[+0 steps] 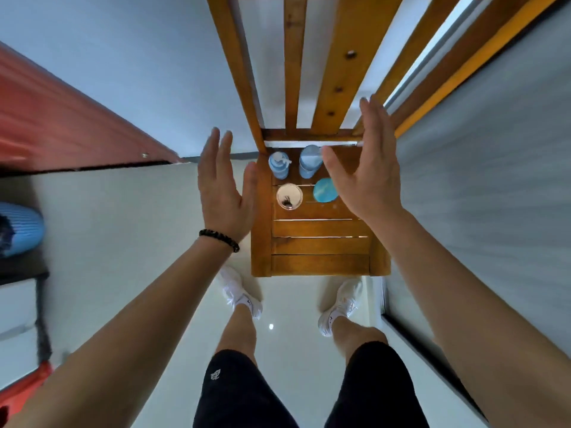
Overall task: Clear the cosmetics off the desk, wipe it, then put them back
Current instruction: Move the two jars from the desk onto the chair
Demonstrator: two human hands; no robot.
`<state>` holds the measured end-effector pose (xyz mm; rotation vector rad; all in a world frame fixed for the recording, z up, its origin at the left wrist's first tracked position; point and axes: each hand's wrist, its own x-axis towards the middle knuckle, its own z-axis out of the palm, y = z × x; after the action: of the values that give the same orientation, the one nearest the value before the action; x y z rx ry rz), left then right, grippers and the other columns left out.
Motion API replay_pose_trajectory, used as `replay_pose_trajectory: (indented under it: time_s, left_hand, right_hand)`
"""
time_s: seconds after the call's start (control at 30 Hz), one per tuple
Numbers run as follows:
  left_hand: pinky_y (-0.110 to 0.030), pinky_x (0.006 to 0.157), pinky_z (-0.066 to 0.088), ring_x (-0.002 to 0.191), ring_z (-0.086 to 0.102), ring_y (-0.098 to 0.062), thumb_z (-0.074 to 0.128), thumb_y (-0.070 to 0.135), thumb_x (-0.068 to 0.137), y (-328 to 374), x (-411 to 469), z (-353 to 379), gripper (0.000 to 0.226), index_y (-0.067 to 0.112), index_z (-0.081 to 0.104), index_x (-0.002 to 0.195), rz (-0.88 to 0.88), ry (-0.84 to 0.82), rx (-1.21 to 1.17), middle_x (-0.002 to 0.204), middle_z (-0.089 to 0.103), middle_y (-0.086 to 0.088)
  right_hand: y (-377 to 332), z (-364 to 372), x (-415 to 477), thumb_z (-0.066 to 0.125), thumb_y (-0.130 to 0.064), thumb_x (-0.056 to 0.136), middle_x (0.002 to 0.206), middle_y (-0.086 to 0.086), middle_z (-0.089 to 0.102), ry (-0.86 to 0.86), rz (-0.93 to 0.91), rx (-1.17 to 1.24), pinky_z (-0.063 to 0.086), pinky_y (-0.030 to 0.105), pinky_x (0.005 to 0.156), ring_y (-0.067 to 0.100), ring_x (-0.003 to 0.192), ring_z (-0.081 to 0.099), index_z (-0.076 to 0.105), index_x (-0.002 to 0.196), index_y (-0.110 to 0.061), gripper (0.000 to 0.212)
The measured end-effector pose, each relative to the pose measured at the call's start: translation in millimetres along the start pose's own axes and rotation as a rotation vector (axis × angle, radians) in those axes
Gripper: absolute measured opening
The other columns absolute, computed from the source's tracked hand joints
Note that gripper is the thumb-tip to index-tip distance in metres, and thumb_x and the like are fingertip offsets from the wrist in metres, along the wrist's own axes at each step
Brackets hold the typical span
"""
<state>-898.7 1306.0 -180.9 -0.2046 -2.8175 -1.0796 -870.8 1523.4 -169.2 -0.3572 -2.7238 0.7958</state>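
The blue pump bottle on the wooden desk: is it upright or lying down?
Upright. The blue pump bottle stands on its base on the wooden desk, its pump head at the top.

The right hand (364,177) hides part of the teal disc (323,190) and blue cup (309,163).

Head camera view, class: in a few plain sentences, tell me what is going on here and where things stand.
A person stands at a small wooden desk with both hands raised open above it. The left hand and right hand hold nothing. Four cosmetics sit on the desk's far half: a blue pump bottle, a blue capped bottle, a clear round jar and a turquoise round case. None is being gripped.
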Motion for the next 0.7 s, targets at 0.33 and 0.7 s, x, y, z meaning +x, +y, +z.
replay_pose_trajectory:
  time_s: [0.33,0.7]
  left_hand:
    - [-0.052,0.115,0.025,0.144,0.024,-0.038,0.043,0.030,0.101,165,2,-261,0.053,-0.002,0.039,0.144,0.251,0.491,0.215,0.154,0.025,-0.029]
    - [-0.048,0.115,0.025,0.144,0.025,-0.037,0.048,0.034,0.100,160,-240,-471,0.054,0.006,0.040,0.145,-0.200,0.855,0.558,0.156,0.023,-0.022]
  right_hand:
    - [-189,-176,54,0.043,-0.055,0.100,0.163,0.012,0.022,0.201,-0.511,0.179,0.021,0.035,0.119,0.025,0.149,0.022,0.031,0.153,-0.014,0.068]
    - [-402,-215,-79,0.049,-0.049,0.099,0.160,0.013,0.025,-0.014,-1.107,0.459,0.037,0.042,0.112,0.026,0.146,0.030,0.032,0.153,-0.013,0.067]
